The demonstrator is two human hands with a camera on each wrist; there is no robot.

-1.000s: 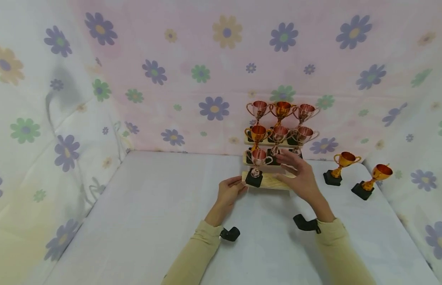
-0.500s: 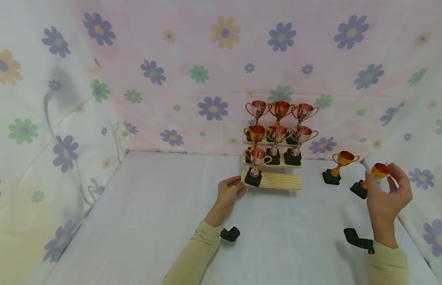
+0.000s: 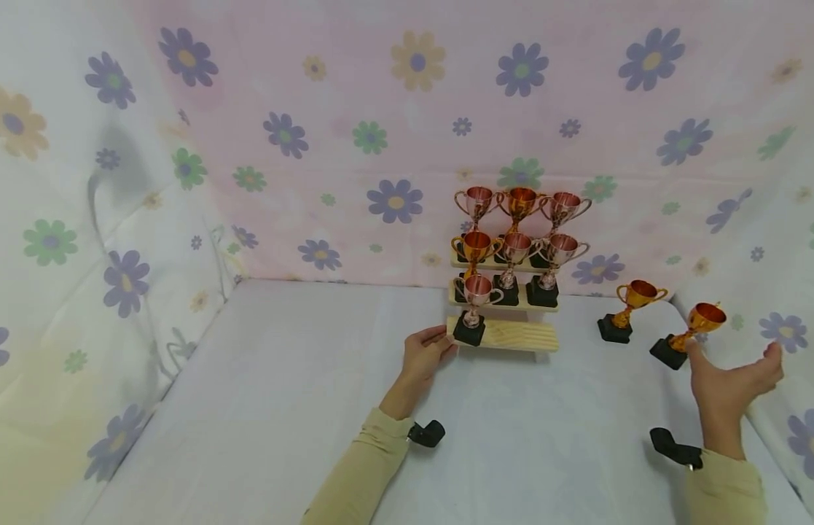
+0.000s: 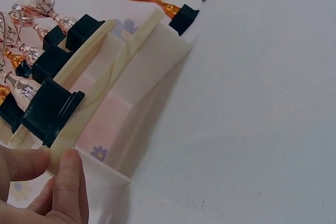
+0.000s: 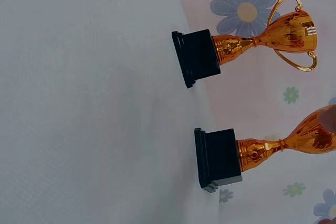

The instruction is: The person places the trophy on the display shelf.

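My left hand (image 3: 423, 361) pinches the left end of the bottom board of a three-tier wooden stand (image 3: 521, 335); thumb and finger show on that board (image 4: 105, 90) in the left wrist view. Beside them a rose-gold trophy cup (image 3: 476, 292) stands on its black base. At far right, my right hand (image 3: 728, 383) is spread, its thumb right at the rightmost gold trophy (image 3: 705, 319). A fingertip (image 5: 328, 119) overlaps that trophy's cup (image 5: 307, 137) in the right wrist view. A second gold trophy (image 3: 639, 293) stands just left of it.
Several rose-gold and gold trophies fill the stand's upper two tiers, such as a gold one (image 3: 475, 248) on the middle tier. A white cloth covers the table (image 3: 282, 408). Flowered fabric (image 3: 334, 117) hangs behind and at both sides.
My right hand has moved from the stand to the rightmost gold trophy. Half a second ago its fingers were around the cup; now they are lower and spread. My left hand stays put.
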